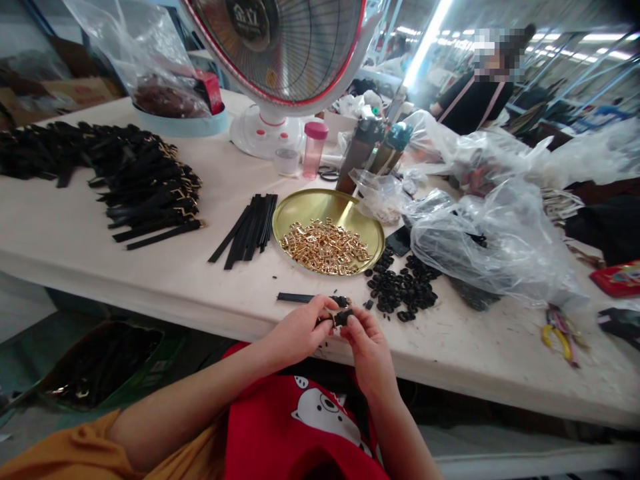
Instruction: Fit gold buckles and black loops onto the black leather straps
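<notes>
At the table's front edge, my left hand (307, 330) and my right hand (369, 340) meet with fingers pinched. Between them they grip a short black strap (343, 317) with a bit of gold metal on it; my fingertips hide part of it. Just beyond my fingers lies another black strap (300, 297) with a gold buckle at its right end. A round gold tray (361, 212) behind it bears a heap of small gold buckles (325, 247). Right of the tray is a pile of small black loops (403, 287). Several flat black strips (249, 230) lie left of the tray.
Finished-looking straps with buckles (150, 180) are heaped at the left. A fan heater (280, 60), a pink-lidded cup (315, 150) and bottles (361, 153) stand behind the tray. Plastic bags (495, 240) and yellow-handled cutters (557, 340) lie right. A person (473, 100) is in the background.
</notes>
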Available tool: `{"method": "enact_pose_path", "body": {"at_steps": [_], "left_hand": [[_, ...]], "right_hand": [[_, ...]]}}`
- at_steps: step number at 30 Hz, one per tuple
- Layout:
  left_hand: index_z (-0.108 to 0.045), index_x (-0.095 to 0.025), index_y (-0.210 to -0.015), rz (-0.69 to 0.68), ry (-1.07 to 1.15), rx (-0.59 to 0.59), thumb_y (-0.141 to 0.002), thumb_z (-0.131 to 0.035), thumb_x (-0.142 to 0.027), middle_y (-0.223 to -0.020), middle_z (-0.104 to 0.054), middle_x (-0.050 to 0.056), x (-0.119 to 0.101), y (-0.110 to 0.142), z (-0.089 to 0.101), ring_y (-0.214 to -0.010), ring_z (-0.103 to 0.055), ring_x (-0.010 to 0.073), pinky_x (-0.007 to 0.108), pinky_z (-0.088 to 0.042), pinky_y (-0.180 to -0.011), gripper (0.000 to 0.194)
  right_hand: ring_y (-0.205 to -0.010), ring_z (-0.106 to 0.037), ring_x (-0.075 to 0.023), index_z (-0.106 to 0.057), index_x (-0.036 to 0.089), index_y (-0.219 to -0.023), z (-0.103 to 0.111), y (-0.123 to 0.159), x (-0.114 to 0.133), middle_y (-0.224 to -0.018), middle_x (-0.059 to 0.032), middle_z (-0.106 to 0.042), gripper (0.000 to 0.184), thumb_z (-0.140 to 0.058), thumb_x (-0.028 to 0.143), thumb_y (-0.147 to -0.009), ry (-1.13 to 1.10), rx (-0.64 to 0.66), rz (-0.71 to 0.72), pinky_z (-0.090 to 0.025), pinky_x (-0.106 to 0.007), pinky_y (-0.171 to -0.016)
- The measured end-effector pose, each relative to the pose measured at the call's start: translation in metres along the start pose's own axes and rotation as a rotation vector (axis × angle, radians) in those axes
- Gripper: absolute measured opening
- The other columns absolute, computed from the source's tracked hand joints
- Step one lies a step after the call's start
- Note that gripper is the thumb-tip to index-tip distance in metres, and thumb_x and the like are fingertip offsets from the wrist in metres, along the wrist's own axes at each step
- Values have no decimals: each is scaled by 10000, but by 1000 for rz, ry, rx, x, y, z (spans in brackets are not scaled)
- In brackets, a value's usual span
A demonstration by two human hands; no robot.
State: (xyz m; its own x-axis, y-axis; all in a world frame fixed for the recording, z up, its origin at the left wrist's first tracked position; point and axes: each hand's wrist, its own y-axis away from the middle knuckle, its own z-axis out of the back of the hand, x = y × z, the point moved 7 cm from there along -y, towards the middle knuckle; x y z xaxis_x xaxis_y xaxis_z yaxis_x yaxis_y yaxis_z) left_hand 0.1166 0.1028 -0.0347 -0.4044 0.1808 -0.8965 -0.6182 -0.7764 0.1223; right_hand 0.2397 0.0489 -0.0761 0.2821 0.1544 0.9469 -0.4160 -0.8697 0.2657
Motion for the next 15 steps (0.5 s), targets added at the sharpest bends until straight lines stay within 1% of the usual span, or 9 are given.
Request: {"method": "enact_pose_path", "body": {"at_steps": [2,4,5,7,10,13,15], "left_hand": [[-442,-187,-1035,-7,-7,-14,-812,-408,-184,-814,-638,15,0,0,1,-771,-572,162,265,-413,-708,226],[-436,-189,-1047,-9,-36,-17,-815,-403,-184,-813,-637,13,0,0,1,-782,-573,166,267,-411,-709,234],[-435,-190,-1055,-7,-56,-12,-815,-403,-182,-820,-637,14,0,1,0,-788,-574,168,268,-411,-708,242],[-432,-193,-1069,2,-88,2,-814,-399,-177,-838,-638,18,0,1,-1,-799,-579,173,270,-415,-709,258],[-432,-195,-1083,19,-108,-6,-814,-397,-174,-888,-638,31,2,1,-2,-831,-584,177,272,-421,-725,272],[-428,-190,-1095,31,-112,-16,-816,-398,-179,-898,-640,38,5,1,-3,-843,-586,183,276,-425,-730,281],[-428,-190,-1099,25,-109,-6,-819,-401,-185,-896,-643,36,5,2,-4,-845,-587,184,277,-425,-731,281]], "right_hand": [[-687,-509,-135,-566,217,-865,8,1,13,-782,9,-564,195,-618,343,-725,199,-86,169,-408,-279,-676],[-724,-507,-155,-567,201,-822,6,2,21,-761,-1,-554,153,-582,339,-756,385,-66,283,-395,-291,-700],[-739,-507,-162,-573,193,-804,3,2,22,-762,-8,-557,153,-561,342,-771,446,-29,301,-391,-296,-708],[-742,-505,-166,-577,184,-783,-1,0,19,-751,-10,-559,177,-528,354,-792,496,32,277,-387,-296,-703],[-707,-493,-159,-571,181,-747,-4,-2,14,-704,3,-544,208,-514,376,-795,501,78,218,-381,-280,-664],[-690,-480,-154,-572,180,-728,-5,-2,10,-682,10,-534,213,-532,383,-780,491,100,172,-373,-273,-650],[-697,-478,-150,-574,180,-733,-5,-3,5,-692,8,-543,212,-541,386,-775,439,112,124,-374,-274,-666]]}}
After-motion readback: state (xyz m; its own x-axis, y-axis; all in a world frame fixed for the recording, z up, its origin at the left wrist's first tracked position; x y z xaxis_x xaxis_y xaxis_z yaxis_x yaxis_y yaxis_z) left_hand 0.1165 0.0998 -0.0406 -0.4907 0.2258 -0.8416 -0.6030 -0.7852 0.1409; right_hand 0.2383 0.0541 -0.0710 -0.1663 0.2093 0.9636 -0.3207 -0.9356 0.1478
